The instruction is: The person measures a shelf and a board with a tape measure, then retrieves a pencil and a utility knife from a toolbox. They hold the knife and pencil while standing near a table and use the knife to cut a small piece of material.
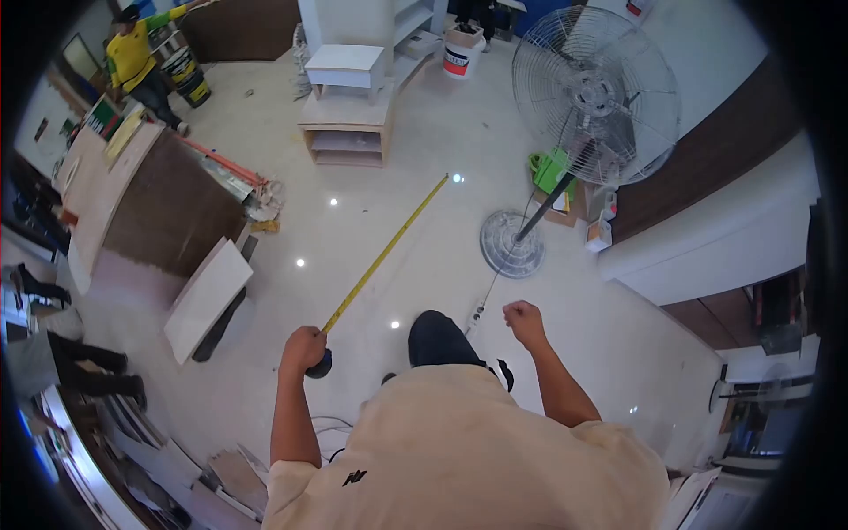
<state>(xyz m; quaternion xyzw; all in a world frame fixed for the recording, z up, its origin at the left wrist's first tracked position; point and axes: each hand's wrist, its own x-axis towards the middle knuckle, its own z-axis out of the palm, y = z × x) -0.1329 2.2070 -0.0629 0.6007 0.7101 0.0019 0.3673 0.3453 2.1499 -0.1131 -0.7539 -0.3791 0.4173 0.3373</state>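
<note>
A tape measure with a dark case is in my left hand, whose fingers are wrapped round it. Its yellow blade runs out forward and to the right above the pale shiny floor, ending near a bright reflection. My right hand is held out at the right with its fingers curled; what it holds, if anything, is too small to make out. The round base of a standing fan lies a little beyond that hand.
The fan's wire cage rises at the upper right. A wooden shelf unit and a white bucket stand ahead. At left are a brown counter, a leaning white panel and a person in a yellow shirt.
</note>
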